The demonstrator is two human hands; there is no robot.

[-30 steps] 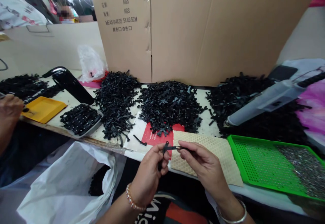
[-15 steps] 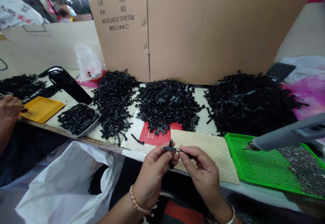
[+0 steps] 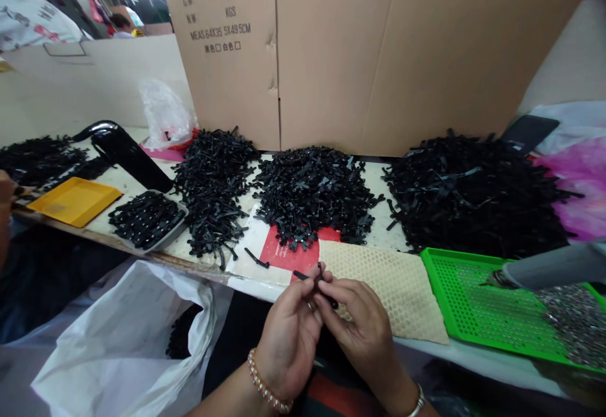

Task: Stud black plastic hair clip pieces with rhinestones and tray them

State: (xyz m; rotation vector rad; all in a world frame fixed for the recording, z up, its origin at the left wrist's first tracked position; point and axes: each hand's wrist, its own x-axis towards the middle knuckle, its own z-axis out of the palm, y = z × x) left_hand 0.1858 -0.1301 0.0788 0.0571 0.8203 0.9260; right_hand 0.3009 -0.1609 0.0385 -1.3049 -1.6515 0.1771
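By the left end of the honeycomb mat [image 3: 383, 284], at the near edge of the table [image 3: 208, 270], small black pieces [image 3: 300, 275] are held between the person's two hands. The left hand [image 3: 291, 335] has its thumb and fingertips closed on them; the right hand [image 3: 353, 319] meets it with fingers pinched narrow on the same small work. Which finger grips which piece cannot be told.

Just right of the mat, a green tray [image 3: 447, 303] holds small metal parts: a loose heap [image 3: 575, 325] at its far right end and many more spread over its perforated floor. A grey power tool [image 3: 549, 269] hangs tip-first above this tray.

Directly behind the mat and to either side of that spot lie three piles of black pieces, the left pile [image 3: 215, 177], the middle pile [image 3: 315, 193] and the right pile [image 3: 464, 199]. Left of the mat, beyond a single loose strip [image 3: 256, 257], a pale tub [image 3: 165, 239] is heaped with black strips [image 3: 144, 218]. Farther left sits a shallow yellow tray [image 3: 78, 201]. Left of the mat and lower, a white bag [image 3: 113, 341] gapes around dark contents [image 3: 184, 335].
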